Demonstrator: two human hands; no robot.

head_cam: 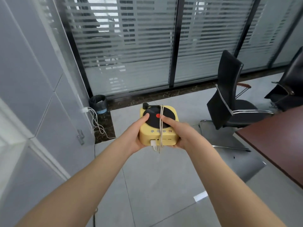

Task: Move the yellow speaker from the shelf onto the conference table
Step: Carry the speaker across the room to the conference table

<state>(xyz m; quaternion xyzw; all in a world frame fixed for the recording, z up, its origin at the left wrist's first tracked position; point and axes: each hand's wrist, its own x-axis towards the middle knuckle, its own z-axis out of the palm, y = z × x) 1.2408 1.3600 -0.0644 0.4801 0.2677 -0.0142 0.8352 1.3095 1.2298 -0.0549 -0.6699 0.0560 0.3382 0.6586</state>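
Now left hand (133,138) & right hand (183,133) both grip the yellow speaker (158,126) over the floor, conference table (278,136) at right.

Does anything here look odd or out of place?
Mostly tidy. The yellow speaker, held in the left hand and right hand, has its white cable wound around its body, with the plug end dangling loose.

Pale grey floor tiles (164,185) run to a glass partition (131,46) with half-open horizontal blinds in dark frames. A dark waste bin (98,104) stands in the left corner beside grey wall panels (24,79). Two black chairs (229,95) face the reddish-brown surface (278,136) at right.
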